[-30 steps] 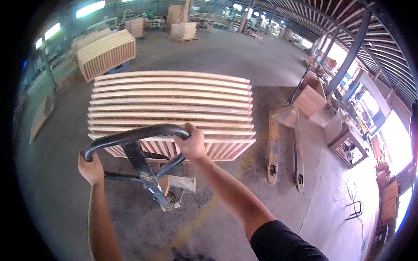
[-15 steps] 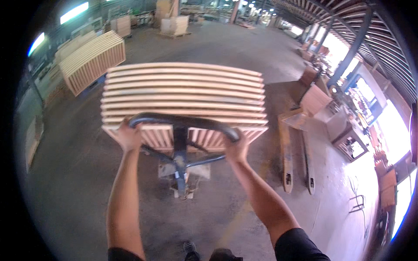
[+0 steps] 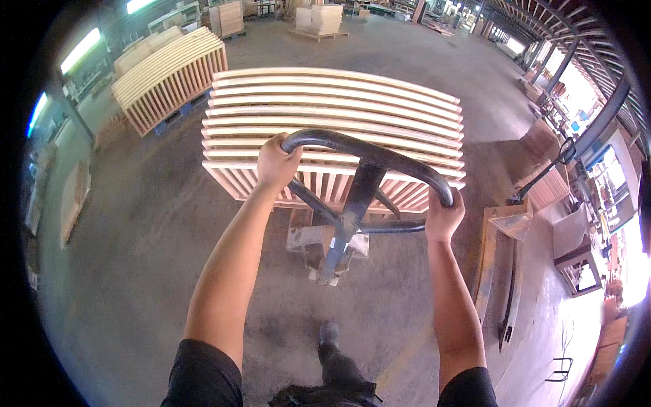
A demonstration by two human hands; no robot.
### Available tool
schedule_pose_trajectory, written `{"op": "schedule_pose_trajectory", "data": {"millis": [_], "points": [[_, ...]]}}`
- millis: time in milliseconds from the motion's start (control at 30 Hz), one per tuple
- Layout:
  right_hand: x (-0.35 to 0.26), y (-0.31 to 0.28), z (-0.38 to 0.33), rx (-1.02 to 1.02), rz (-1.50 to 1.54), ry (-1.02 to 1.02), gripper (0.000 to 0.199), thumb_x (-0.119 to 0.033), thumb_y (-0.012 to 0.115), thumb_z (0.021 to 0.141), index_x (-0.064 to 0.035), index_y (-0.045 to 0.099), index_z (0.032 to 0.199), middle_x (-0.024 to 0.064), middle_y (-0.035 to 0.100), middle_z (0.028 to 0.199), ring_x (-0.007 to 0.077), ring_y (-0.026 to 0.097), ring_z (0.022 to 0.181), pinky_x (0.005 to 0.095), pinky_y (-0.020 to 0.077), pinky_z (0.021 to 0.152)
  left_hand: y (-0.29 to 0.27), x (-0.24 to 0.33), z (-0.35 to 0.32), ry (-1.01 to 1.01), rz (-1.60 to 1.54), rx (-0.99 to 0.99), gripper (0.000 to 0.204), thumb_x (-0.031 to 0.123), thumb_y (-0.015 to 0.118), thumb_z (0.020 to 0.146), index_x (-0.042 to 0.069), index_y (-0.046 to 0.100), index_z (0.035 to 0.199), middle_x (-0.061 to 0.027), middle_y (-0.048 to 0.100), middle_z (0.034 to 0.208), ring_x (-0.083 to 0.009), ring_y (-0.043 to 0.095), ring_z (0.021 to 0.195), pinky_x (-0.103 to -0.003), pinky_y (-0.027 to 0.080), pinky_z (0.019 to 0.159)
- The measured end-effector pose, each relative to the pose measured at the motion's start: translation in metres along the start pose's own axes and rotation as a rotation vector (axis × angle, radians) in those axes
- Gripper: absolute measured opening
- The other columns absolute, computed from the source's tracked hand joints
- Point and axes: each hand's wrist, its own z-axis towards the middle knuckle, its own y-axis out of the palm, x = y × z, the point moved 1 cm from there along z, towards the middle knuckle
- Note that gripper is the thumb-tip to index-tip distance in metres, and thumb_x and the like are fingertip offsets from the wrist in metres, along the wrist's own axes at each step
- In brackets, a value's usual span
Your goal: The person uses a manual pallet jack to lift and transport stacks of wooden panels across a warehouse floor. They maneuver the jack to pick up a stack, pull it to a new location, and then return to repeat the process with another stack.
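My left hand (image 3: pixel 277 163) is closed round the left end of a black loop-shaped pallet jack handle (image 3: pixel 366 150). On its right end, lower down, my right hand (image 3: pixel 445 216) grips the same bar. The handle tilts, its right side nearer to me. Below it, the pale base of the pallet jack (image 3: pixel 325 245) shows in part. Just beyond stands a stack of slatted wooden frames (image 3: pixel 332 102), its lower front partly covered by the handle and my hands. Whatever supports the stack underneath is mostly hidden.
To the right, a yellowish pallet jack (image 3: pixel 489 254) rests on the floor beside wooden panels (image 3: pixel 550 186). Another slatted stack (image 3: pixel 169 80) sits on a blue pallet (image 3: pixel 178 115) at the far left. Further back are pale stacked boards (image 3: pixel 317 20). A metal column (image 3: pixel 600 122) rises at right.
The handle has turned, its right end dropping nearer while both hands keep hold. Handle and stack appear further right and higher in view. One foot now reaches further forward.
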Motion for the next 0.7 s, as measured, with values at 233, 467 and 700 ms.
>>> {"op": "schedule_pose_trajectory", "data": {"millis": [233, 467, 700], "points": [[0.066, 0.065, 0.095, -0.059, -0.063, 0.011, 0.017, -0.012, 0.074, 0.084, 0.0016, 0.064, 0.086, 0.0046, 0.056, 0.07, 0.0113, 0.051, 0.069, 0.0289, 0.0456, 0.065, 0.081, -0.033, 0.114, -0.004, -0.032, -0.057, 0.02, 0.025, 0.067, 0.087, 0.006, 0.066, 0.083, -0.0135, 0.064, 0.067, -0.0303, 0.066, 0.066, -0.044, 0.052, 0.065], [0.105, 0.115, 0.21, -0.033, -0.053, 0.114, 0.014, -0.009, 0.074, 0.087, 0.0021, 0.066, 0.088, -0.0013, 0.059, 0.075, 0.0087, 0.051, 0.072, 0.0264, 0.0457, 0.067, 0.163, -0.01, 0.244, -0.08, -0.057, -0.26, 0.021, 0.025, 0.065, 0.094, 0.006, 0.068, 0.085, -0.0047, 0.062, 0.061, -0.0146, 0.063, 0.061, -0.034, 0.052, 0.058], [0.193, 0.135, 0.307, 0.033, -0.069, 0.177, 0.019, -0.015, 0.076, 0.087, 0.0019, 0.069, 0.091, -0.0023, 0.058, 0.074, 0.0088, 0.05, 0.069, 0.0264, 0.0439, 0.064, 0.268, 0.006, 0.343, -0.08, -0.09, -0.335, 0.013, 0.023, 0.067, 0.088, 0.01, 0.069, 0.089, -0.0085, 0.07, 0.076, -0.0228, 0.071, 0.076, -0.041, 0.057, 0.073]]}}
